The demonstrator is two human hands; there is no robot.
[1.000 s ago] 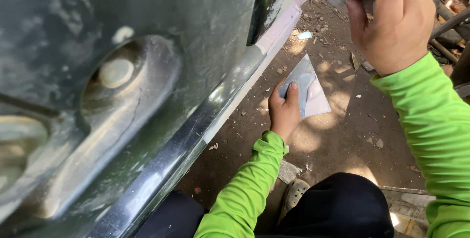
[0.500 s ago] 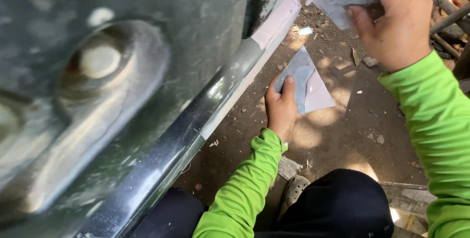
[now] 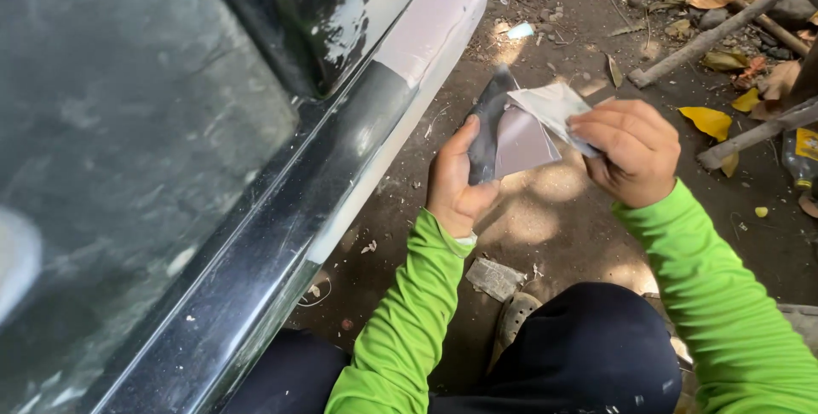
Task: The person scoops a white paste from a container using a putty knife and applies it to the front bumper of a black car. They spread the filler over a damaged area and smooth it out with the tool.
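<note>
My left hand (image 3: pixel 456 182) grips a folded sheet of sandpaper (image 3: pixel 509 129), dark on one face and pale grey on the other, held upright in front of me. My right hand (image 3: pixel 630 152) pinches a second, smaller pale piece of sandpaper (image 3: pixel 552 107) that overlaps the first sheet's top corner. Both arms wear bright green sleeves. The dark car body panel (image 3: pixel 153 167) fills the left, with its black and white sill (image 3: pixel 375 124) just left of my left hand.
Bare dirt ground lies under my hands, with a small flat scrap (image 3: pixel 494 278) near my shoe (image 3: pixel 515 320). Dry leaves (image 3: pixel 707 120), sticks (image 3: pixel 724 31) and a bottle (image 3: pixel 805 158) litter the far right. My dark trousers fill the bottom middle.
My right hand has come down from the panel's upper edge with its sandpaper piece to meet the sheet in my left hand. The view has shifted along the car panel.
</note>
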